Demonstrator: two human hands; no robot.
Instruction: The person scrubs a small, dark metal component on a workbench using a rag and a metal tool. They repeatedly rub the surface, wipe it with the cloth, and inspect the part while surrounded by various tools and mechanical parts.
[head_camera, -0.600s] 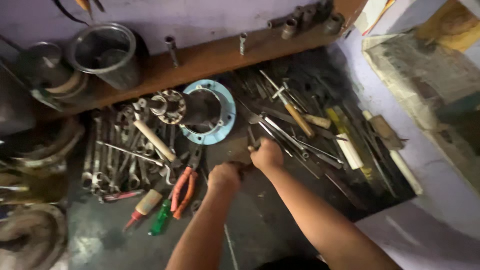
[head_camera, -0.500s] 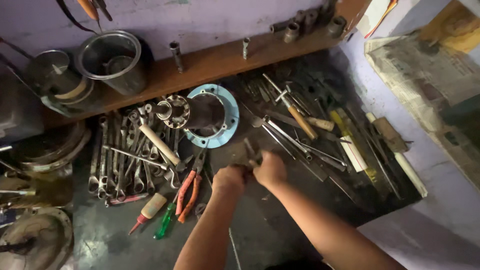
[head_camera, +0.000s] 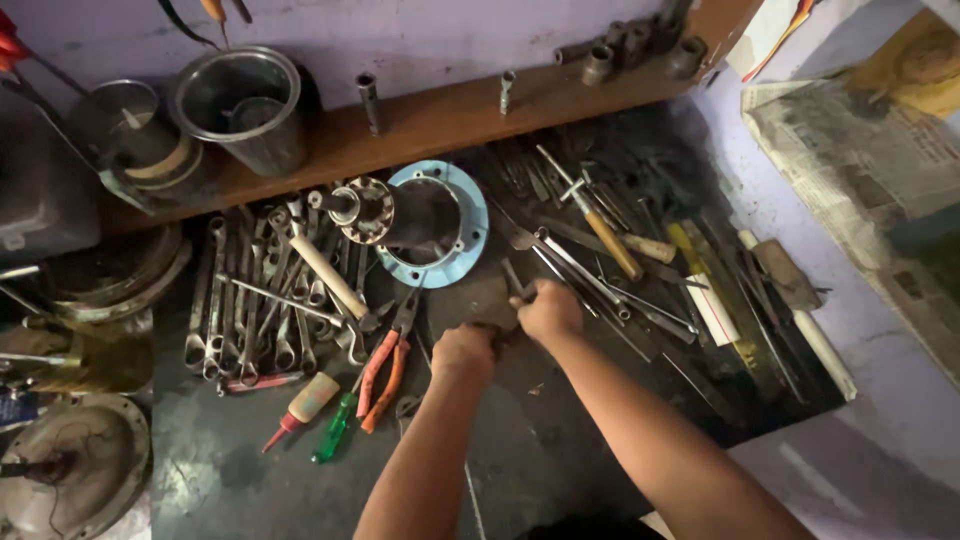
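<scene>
Two hands together on a small dark metal part, over a dirty tool bench.

Left hand (head_camera: 462, 352) is curled shut on the small dark metal part (head_camera: 492, 303); right hand (head_camera: 546, 308) is closed w/ fingers gripping a thin metal tool (head_camera: 514, 277) just above it. Beside the left hand lie orange-handled pliers (head_camera: 384, 368) & a green screwdriver (head_camera: 333, 429). Farther: row of steel wrenches (head_camera: 250, 300), then a light-blue round flange (head_camera: 462, 225) w/ dark motor part, then wooden shelf (head_camera: 440, 115) w/ a steel pot (head_camera: 243, 105).
</scene>
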